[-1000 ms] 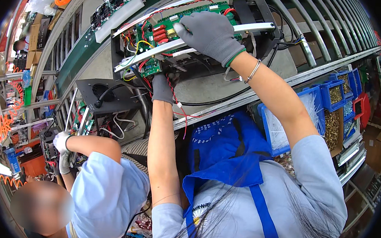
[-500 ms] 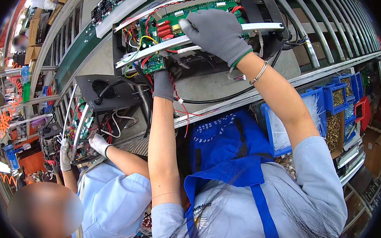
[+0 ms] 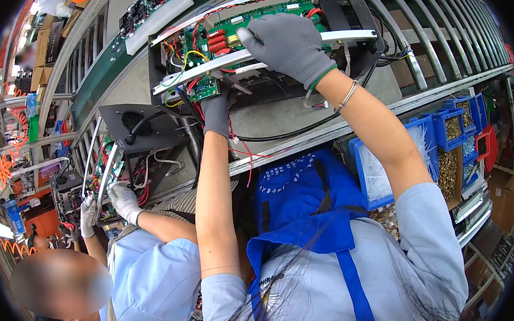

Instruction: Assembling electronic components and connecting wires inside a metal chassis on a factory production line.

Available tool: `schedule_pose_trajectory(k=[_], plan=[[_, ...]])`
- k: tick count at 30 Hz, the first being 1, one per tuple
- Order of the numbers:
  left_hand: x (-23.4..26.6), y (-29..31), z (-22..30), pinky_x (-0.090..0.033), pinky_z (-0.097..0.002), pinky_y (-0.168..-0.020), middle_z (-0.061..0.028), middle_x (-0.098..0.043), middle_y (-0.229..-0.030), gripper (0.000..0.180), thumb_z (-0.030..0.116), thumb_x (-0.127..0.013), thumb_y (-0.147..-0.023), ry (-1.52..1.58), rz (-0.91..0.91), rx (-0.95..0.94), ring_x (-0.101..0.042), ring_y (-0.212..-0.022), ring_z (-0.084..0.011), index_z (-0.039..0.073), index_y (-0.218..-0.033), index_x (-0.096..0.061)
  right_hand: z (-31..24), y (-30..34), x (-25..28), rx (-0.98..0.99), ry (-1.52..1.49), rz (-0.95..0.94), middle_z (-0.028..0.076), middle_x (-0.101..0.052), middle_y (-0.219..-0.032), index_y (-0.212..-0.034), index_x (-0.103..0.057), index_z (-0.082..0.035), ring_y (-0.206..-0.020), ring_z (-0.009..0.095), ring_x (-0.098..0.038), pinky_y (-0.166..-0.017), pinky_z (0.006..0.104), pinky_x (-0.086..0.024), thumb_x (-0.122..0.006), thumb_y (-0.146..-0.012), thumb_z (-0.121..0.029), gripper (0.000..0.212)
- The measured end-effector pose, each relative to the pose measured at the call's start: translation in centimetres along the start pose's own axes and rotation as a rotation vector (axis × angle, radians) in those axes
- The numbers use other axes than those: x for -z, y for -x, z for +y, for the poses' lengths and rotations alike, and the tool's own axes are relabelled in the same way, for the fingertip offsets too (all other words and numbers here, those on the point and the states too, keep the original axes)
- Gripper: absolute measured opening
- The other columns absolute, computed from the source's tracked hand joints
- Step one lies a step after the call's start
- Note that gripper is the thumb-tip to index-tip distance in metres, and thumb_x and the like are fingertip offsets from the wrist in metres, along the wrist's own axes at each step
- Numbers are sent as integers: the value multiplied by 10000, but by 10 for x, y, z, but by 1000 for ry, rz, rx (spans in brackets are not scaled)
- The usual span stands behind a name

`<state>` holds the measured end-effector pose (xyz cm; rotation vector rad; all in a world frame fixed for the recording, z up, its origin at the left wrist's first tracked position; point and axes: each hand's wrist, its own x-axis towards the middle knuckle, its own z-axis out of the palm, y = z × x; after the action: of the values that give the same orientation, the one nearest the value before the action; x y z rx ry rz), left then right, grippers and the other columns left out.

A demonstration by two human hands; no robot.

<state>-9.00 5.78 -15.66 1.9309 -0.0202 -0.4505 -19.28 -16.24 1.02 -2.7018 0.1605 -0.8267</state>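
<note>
1. Our right hand [image 3: 290,48] stays curled over the silver rail [image 3: 213,68], its grip unclear
2. Our left hand [image 3: 216,116] still reaches under the green board [image 3: 206,91], fingers mostly hidden, hold untellable; work seems little advanced

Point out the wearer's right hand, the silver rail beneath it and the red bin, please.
Wearer's right hand [image 3: 289,44]: head view, glove back.
Silver rail [image 3: 218,64]: head view, left stretch.
Red bin [image 3: 492,146]: head view, side wall.

An opened chassis [image 3: 225,63] lies before the person, a circuit board [image 3: 273,9] inside it. Left of it sits another box [image 3: 139,127]; rollers [image 3: 417,73] lie right, bins [image 3: 453,144] nearer.
</note>
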Motion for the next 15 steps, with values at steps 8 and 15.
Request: schedule_pose_trajectory(k=[8, 15], plan=[[-8, -26, -36, -566, -335, -611, -92, -664, -975, 459, 245, -692, -859, 145, -76, -2, -666, -778, -207, 73, -1258, -545, 2, -3, 5, -10, 13, -33, 81, -610, -620, -731, -649, -112, -592, 274, -631, -505, 416, -486, -498, -927, -388, 371], [-39, 23, 17, -510, -309, -514, -81, -655, -861, 344, 137, -695, -837, 398, 82, 160, -631, -624, -184, 53, -1149, -580, 2, 0, 4, -32, 12, -108, 94, -604, -595, -686, -667, -126, -561, 294, -625, -491, 425, -475, -467, -935, -426, 438]])
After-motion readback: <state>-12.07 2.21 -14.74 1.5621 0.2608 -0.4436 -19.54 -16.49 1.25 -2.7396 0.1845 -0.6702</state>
